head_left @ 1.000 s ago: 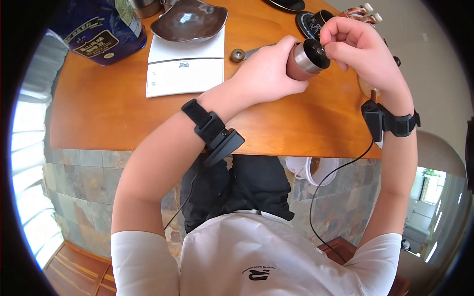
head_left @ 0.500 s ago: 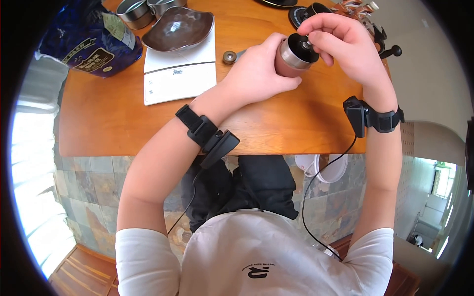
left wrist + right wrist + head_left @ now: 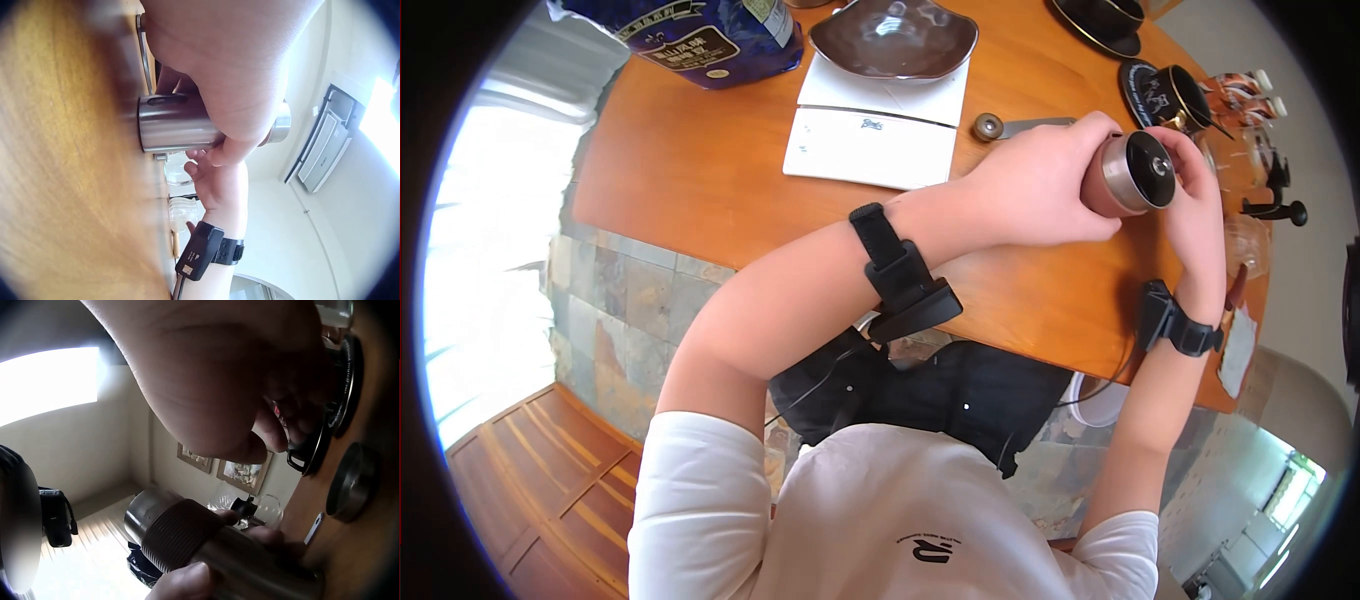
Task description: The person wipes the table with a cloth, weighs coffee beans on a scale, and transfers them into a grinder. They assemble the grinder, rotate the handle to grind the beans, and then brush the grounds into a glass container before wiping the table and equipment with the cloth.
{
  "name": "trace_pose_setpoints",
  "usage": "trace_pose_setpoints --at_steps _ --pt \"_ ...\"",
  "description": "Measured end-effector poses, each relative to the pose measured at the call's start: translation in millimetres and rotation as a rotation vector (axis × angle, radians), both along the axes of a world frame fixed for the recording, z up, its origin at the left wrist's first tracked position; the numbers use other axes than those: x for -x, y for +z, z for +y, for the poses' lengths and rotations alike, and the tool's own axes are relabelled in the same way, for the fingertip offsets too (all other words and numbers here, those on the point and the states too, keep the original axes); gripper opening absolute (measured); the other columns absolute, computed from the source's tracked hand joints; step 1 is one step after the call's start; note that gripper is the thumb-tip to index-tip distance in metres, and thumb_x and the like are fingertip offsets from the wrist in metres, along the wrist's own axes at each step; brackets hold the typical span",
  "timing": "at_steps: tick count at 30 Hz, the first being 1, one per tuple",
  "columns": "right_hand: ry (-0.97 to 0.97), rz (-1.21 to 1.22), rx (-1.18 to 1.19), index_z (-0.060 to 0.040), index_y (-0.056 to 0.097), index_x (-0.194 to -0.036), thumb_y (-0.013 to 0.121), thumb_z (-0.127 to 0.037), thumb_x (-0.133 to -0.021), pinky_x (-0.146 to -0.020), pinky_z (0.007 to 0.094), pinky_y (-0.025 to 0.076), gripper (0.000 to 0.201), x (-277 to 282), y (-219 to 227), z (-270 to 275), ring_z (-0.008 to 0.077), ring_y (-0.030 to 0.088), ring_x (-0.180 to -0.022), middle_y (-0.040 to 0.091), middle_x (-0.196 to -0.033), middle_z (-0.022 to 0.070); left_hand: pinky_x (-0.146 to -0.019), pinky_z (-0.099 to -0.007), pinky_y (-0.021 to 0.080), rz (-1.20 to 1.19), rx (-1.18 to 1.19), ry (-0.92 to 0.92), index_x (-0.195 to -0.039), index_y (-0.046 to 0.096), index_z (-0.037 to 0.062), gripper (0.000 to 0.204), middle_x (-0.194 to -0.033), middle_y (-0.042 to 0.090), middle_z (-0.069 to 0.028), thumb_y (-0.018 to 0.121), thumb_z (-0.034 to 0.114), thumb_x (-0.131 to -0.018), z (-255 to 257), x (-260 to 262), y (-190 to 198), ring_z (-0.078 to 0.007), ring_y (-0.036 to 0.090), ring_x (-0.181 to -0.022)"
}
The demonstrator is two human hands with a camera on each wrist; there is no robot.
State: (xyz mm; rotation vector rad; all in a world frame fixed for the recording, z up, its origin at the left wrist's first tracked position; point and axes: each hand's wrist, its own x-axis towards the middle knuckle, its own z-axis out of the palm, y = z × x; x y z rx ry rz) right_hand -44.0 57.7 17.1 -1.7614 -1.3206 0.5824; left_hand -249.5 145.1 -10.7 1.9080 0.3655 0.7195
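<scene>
"How do my hands stand?"

"Your left hand (image 3: 1040, 185) is clamped round the grinder (image 3: 1106, 178), fingers and thumb wrapped about its side. Your right hand (image 3: 1195, 215) is just beside it, on the right; its fingers are loosely bent, the thumb apart from them, and I can see them holding nothing."

"Where is the grinder?"

"Over the right part of the table (image 3: 1040, 285), in your left grip, roughly upright with its round, dark top towards you and a small metal piece at the centre. Whether its base touches the wood, I cannot tell, nor what is inside."

"What lies nearest?"

"Just left of it, a metal handle (image 3: 1040, 125) with a round knob (image 3: 988, 126), partly behind your left hand. Further left is the white scale (image 3: 870, 150), with the brown bowl (image 3: 895, 40) on its far part; the bowl's glossy inside shows bare."

"And the other containers?"

"A blue bag (image 3: 700, 45) stands far left; its contents are hidden. Far right of the grinder, a black cup (image 3: 1182, 97) sits on a dark coaster (image 3: 1137, 92); I cannot tell what it holds. Bottles (image 3: 1240, 92) with orange-brown labels or contents stand right of that cup."
</scene>
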Motion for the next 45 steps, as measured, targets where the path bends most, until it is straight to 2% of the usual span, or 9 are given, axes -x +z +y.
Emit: trace_pose_setpoints --at_steps 3,8,16,21,25,30,37,42,45 --pt "0.0 -0.179 -0.002 -0.0036 0.06 -0.123 0.067 -0.008 -0.088 -0.083 0.0237 0.048 0.036 -7 8 -19 0.0115 0.054 -0.095 0.06 -0.107 0.0027 -0.081 -0.0403 0.054 -0.031 -0.013 -0.018 -0.118 0.051 0.0017 0.06 -0.102 0.068 -0.0209 0.079 0.026 -0.071 -13 -14 13 -0.0377 0.067 -0.097" --pt "0.097 -0.418 0.056 -0.0041 0.062 -0.12 0.076 -0.012 -0.073 -0.095 0.0392 0.047 0.05 37 -2 2 0.0334 0.058 -0.112 0.061 -0.113 0.0157 -0.091 -0.0352 0.052 -0.01 0.042 -0.046 -0.12 0.052 0.0023 0.061 -0.109 0.067 -0.0145 0.084 0.018 -0.071 4 14 4 -0.0266 0.066 -0.103" --pt "0.076 -0.311 0.183 -0.0037 0.067 -0.111 0.077 -0.014 -0.074 -0.088 0.0373 0.05 0.039 37 -5 7 0.0337 0.062 -0.1 0.062 -0.105 0.0134 -0.091 -0.0348 0.051 0.057 0.07 -0.07 -0.123 0.052 0.0017 0.064 -0.11 0.065 -0.0136 0.085 0.018 -0.071 4 17 5 -0.0255 0.065 -0.104" --pt "-0.074 -0.254 -0.019 -0.0034 0.067 -0.109 0.076 -0.014 -0.076 -0.076 0.0307 0.051 0.036 29 -4 7 0.0228 0.064 -0.086 0.062 -0.095 0.0103 -0.093 -0.0349 0.05 0.012 0.018 -0.007 -0.124 0.051 0.0003 0.067 -0.111 0.064 -0.0138 0.086 0.018 -0.069 0 16 4 -0.0257 0.065 -0.103" --pt "-0.192 -0.044 -0.235 -0.0047 0.065 -0.113 0.078 -0.014 -0.079 -0.072 0.0245 0.049 0.037 21 -5 8 0.0112 0.064 -0.095 0.066 -0.113 0.0056 -0.087 -0.0348 0.053 0.055 -0.002 -0.011 -0.121 0.051 0.0045 0.059 -0.109 0.064 -0.0131 0.082 0.016 -0.073 -4 15 10 -0.0292 0.067 -0.101" --pt "0.124 0.435 -0.678 0.0013 0.051 -0.124 0.074 0.007 -0.081 -0.098 0.0344 0.051 0.049 28 -2 6 0.0194 0.063 -0.11 0.062 -0.125 0.0193 -0.091 -0.0321 0.05 0.127 0.055 0.03 -0.123 0.054 0.0027 0.065 -0.108 0.064 -0.0081 0.088 0.018 -0.069 -6 14 16 -0.0194 0.064 -0.101" --pt "0.399 0.681 -0.76 -0.0009 0.047 -0.114 0.078 0.009 -0.077 -0.098 0.0376 0.052 0.049 54 4 -4 0.026 0.062 -0.114 0.057 -0.129 0.0289 -0.087 -0.0349 0.054 0.071 0.025 -0.026 -0.122 0.051 0.0049 0.061 -0.11 0.066 -0.0126 0.084 0.017 -0.072 -2 12 11 -0.0277 0.068 -0.1" --pt "0.449 0.345 -0.673 -0.0058 0.046 -0.107 0.08 -0.002 -0.079 -0.103 0.0471 0.046 0.044 59 -5 -2 0.0409 0.056 -0.124 0.053 -0.132 0.0329 -0.087 -0.0376 0.053 0.047 0.097 -0.072 -0.123 0.05 0.004 0.063 -0.113 0.064 -0.0172 0.083 0.018 -0.072 1 11 3 -0.0312 0.066 -0.105" --pt "0.467 0.199 -0.686 -0.0063 0.046 -0.105 0.08 -0.001 -0.079 -0.103 0.046 0.046 0.042 57 -3 -2 0.0393 0.055 -0.126 0.053 -0.132 0.0322 -0.087 -0.0377 0.053 0.058 0.026 -0.088 -0.123 0.049 0.0037 0.064 -0.112 0.065 -0.0165 0.084 0.018 -0.072 4 8 -2 -0.032 0.066 -0.104"
